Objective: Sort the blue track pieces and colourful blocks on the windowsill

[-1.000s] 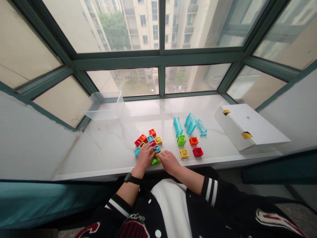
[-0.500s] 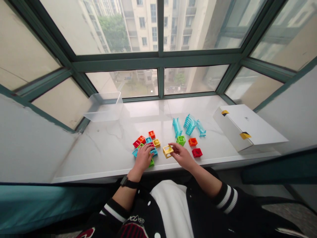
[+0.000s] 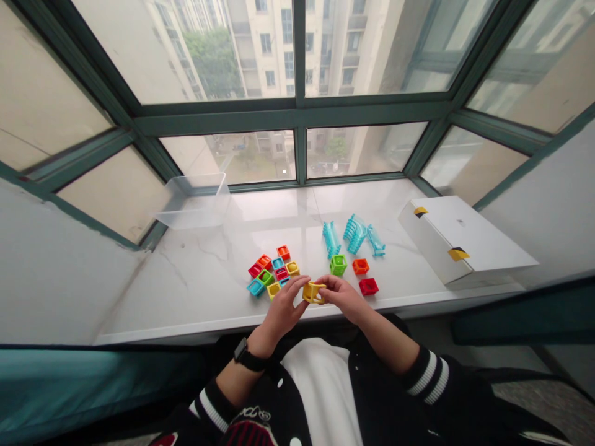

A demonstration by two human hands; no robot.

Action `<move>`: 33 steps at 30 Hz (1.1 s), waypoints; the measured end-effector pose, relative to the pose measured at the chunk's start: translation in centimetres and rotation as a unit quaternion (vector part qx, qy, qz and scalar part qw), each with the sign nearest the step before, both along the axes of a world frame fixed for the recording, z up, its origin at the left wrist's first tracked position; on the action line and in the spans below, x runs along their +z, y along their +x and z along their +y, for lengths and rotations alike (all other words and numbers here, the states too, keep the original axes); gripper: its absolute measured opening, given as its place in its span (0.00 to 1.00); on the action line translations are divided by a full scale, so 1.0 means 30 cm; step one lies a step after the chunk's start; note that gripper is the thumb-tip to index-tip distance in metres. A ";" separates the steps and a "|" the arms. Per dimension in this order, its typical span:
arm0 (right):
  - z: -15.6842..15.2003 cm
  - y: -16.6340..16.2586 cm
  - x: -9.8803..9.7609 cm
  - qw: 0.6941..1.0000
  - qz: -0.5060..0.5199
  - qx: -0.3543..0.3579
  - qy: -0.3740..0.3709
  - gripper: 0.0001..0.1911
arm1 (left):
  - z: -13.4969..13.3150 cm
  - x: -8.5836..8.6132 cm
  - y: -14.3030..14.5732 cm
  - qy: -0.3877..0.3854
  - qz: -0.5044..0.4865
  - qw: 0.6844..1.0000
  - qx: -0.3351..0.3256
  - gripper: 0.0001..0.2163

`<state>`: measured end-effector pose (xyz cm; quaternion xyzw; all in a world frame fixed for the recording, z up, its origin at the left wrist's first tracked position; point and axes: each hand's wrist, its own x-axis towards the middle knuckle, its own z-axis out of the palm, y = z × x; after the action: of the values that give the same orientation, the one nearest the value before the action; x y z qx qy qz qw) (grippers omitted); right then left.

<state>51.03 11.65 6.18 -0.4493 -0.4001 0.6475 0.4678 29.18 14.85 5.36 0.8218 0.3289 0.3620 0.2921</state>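
Between my two hands is a yellow toy block (image 3: 313,293), an open-sided cube held above the front of the sill. The fingers of my left hand (image 3: 284,305) close on its left side. My right hand (image 3: 343,296) pinches it from the right. Just left of my left hand lies a cluster of coloured blocks, among them a green block (image 3: 265,277), a blue block (image 3: 255,287) and a red block (image 3: 281,273). My left hand hides part of that cluster. Beyond my right hand stand a green block (image 3: 338,265), an orange block (image 3: 360,266) and a red block (image 3: 369,286).
Three translucent blue track pieces (image 3: 356,234) lie behind the right-hand blocks. A clear plastic bin (image 3: 193,218) stands at the back left. A white box (image 3: 474,238) with yellow-black tabs sits at the right. Windows with green frames (image 3: 297,117) border the marble sill (image 3: 195,297).
My left hand has left the block cluster and moved right to the yellow block. The block has tilted and come slightly nearer to me in my right hand.
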 end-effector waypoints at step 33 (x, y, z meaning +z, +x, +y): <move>-0.073 0.243 -0.008 0.942 -0.298 0.021 0.151 0.35 | -0.014 -0.017 0.224 -0.243 -0.041 0.969 -0.031 0.21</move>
<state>58.32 9.47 5.95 -0.5373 -0.6237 0.4252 0.3762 35.91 14.43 4.85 0.7204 0.3693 0.2959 0.5071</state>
